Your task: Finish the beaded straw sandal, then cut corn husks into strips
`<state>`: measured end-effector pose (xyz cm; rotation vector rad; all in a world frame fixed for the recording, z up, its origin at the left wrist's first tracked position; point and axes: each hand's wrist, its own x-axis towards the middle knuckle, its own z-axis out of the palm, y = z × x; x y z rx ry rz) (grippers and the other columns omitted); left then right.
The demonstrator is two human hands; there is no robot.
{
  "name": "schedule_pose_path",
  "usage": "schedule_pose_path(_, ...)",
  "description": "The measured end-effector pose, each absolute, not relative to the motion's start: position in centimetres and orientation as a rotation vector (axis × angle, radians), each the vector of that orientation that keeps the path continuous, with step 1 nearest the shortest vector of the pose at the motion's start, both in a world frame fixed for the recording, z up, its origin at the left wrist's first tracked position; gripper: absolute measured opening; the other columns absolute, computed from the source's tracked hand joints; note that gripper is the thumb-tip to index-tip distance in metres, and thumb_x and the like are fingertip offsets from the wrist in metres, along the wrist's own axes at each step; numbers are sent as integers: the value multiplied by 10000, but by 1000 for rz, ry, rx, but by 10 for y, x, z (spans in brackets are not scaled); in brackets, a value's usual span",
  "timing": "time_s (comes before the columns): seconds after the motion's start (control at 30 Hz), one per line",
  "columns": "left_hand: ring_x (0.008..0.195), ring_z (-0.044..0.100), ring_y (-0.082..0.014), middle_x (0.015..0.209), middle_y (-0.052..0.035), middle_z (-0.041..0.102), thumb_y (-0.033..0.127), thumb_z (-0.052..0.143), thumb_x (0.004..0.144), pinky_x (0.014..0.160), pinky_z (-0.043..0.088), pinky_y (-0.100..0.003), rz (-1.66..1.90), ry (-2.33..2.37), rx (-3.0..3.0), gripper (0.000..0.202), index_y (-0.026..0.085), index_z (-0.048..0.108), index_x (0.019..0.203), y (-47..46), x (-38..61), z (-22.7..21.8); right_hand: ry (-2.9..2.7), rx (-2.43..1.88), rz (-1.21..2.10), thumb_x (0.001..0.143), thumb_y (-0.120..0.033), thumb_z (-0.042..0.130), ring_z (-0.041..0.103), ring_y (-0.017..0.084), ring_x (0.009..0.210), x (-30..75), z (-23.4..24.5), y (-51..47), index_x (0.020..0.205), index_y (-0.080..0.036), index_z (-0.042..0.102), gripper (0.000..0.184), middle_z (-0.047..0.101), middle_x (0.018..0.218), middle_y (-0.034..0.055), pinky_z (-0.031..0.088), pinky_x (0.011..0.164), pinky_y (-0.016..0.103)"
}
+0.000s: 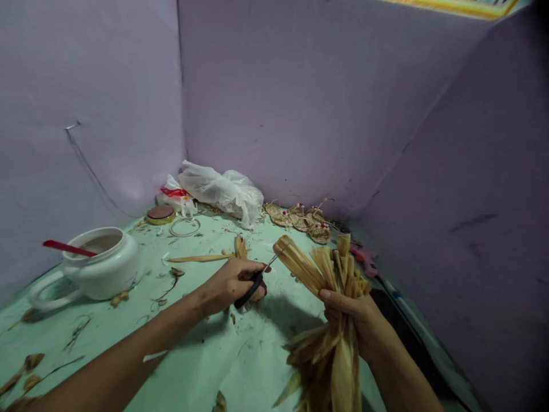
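Note:
My right hand (352, 318) is closed round a bundle of dry corn husks (330, 274), held upright with its tips fanned out and its lower ends hanging down near the frame's bottom edge. My left hand (234, 284) grips black-handled scissors (254, 284), fingers through the loops. The thin blades point right and up and reach the left tip of the bundle. Both hands hover over a pale green floor (206, 355).
A white pot (96, 266) with a red-handled spoon stands at left. At the back lie a plastic bag (223, 191), a round lid (160, 214), a wire ring (185, 227) and small woven husk pieces (302, 218). Husk scraps litter the floor. Purple walls close in.

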<state>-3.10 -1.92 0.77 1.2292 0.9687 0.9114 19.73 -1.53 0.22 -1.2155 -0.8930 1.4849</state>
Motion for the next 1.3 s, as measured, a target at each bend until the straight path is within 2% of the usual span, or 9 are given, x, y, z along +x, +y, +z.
schedule_pose_path(0.1,652,549,-144,816,-72,627,218,605,561,433,379,-181,788,977,1312,426,100,603,969,-17,-34,12,-868,-1217,1587,452,-251,796,332,36,342,201,0,-13,614,-160,480,367,393,393,-87,265,350,173)
schedule_pose_path(0.27,717,568,-184,860,-102,611,292,616,555,436,419,-203,732,925,1277,536,95,552,1049,-14,-39,9,-847,-1203,1647,435,-256,803,323,29,344,201,0,-12,599,-157,474,381,388,391,-86,260,353,170)
schedule_pose_path(0.4,736,573,-193,850,-99,616,279,621,548,444,422,-205,717,908,1289,527,97,558,1039,-12,-41,7,-917,-1225,1578,438,-270,802,335,36,351,199,2,-15,613,-163,471,390,395,391,-85,261,354,171)
schedule_pose_path(0.57,631,553,-137,721,-35,604,132,602,505,454,388,-185,721,948,1310,384,104,583,888,-11,-38,5,-970,-1240,1508,448,-251,800,332,37,359,202,0,-15,631,-172,454,399,400,413,-89,255,354,174)
schedule_pose_path(0.67,563,535,-116,687,-15,588,102,600,488,417,369,-181,721,1013,1253,369,114,564,856,-11,-35,8,-996,-1241,1496,453,-246,798,328,38,357,205,-1,-13,624,-174,450,394,393,411,-90,252,353,180)
schedule_pose_path(0.9,499,571,-144,765,-84,637,177,575,505,326,379,-191,688,1149,1237,432,105,562,931,-13,-32,8,-1012,-1236,1483,466,-240,782,323,44,357,206,2,-11,608,-177,443,373,386,414,-88,238,357,192)
schedule_pose_path(1.0,490,566,-132,754,-81,637,170,567,507,336,373,-180,709,1118,1242,413,98,560,914,-14,-32,6,-1024,-1215,1463,461,-228,775,302,42,351,205,3,-13,610,-177,451,360,369,415,-91,218,353,199)
schedule_pose_path(1.13,587,580,-130,797,-65,627,126,584,495,413,409,-180,723,1042,1254,421,100,569,915,-15,-31,6,-1063,-1216,1427,449,-206,765,306,40,368,201,6,-17,638,-167,482,342,395,449,-84,220,361,198)
schedule_pose_path(1.3,536,572,-134,768,-66,635,135,587,484,372,392,-186,733,1108,1201,436,102,568,918,-16,-28,7,-1071,-1227,1417,429,-190,763,332,48,381,198,10,-18,665,-171,480,369,421,474,-79,237,363,199)
